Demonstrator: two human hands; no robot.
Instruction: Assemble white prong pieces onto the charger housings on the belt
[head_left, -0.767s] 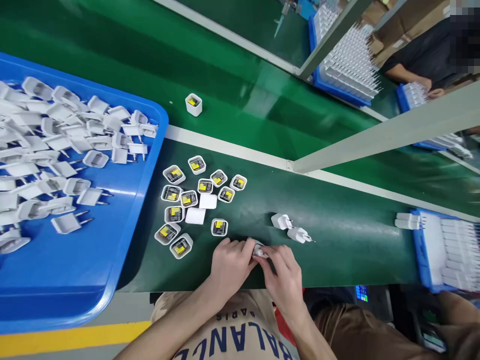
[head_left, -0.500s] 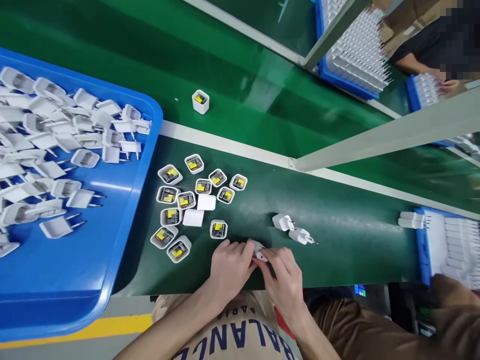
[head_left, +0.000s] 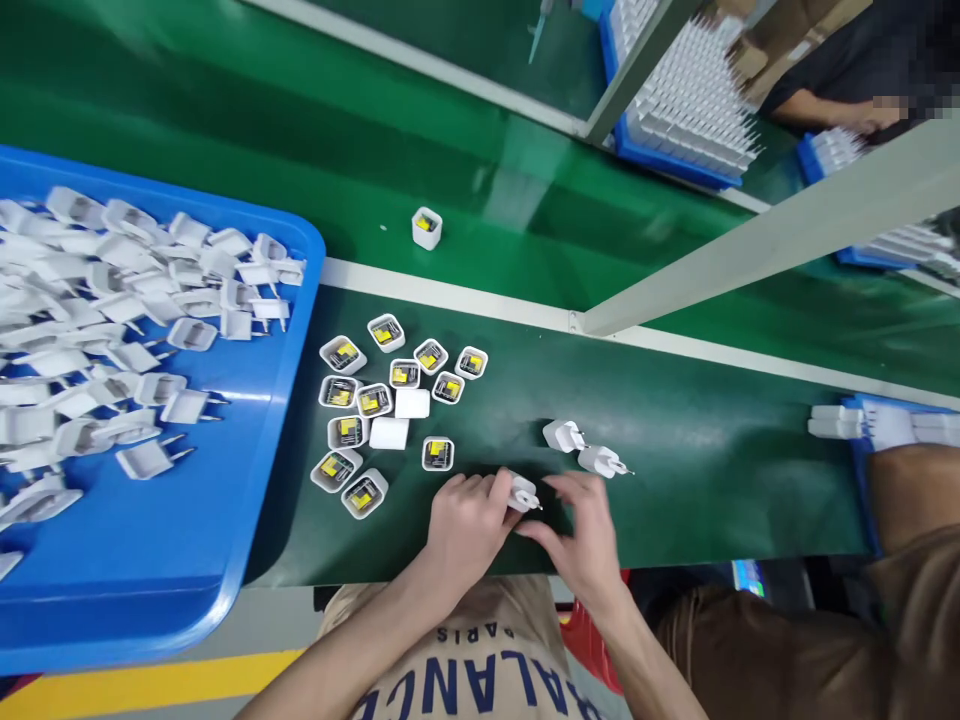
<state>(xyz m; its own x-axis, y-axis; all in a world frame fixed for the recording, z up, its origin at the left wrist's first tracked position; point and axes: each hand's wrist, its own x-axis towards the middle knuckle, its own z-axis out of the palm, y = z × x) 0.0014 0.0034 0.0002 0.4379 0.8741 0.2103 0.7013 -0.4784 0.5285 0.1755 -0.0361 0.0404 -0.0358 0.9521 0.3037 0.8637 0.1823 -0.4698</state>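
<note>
Head view: near the front edge of the worktop (head_left: 697, 480), the left hand (head_left: 465, 522) keeps the white plug (head_left: 521, 492) pinched in its fingers (head_left: 498, 492). The right hand (head_left: 583, 535), touching the plug earlier, has drawn back just beside it (thumb and fingers now spread apart).

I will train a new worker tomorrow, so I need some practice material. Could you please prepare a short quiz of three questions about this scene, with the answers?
1. Which hand holds the white plug? A) left B) right C) both
2. True or false: in the large blue tray, the white pieces stand in neat rows.
3. How many similar plugs lie on the green table just beyond the right hand?

Key:
1. A, the left hand.
2. False; the white pieces lie jumbled in the large blue tray.
3. Two.
</note>
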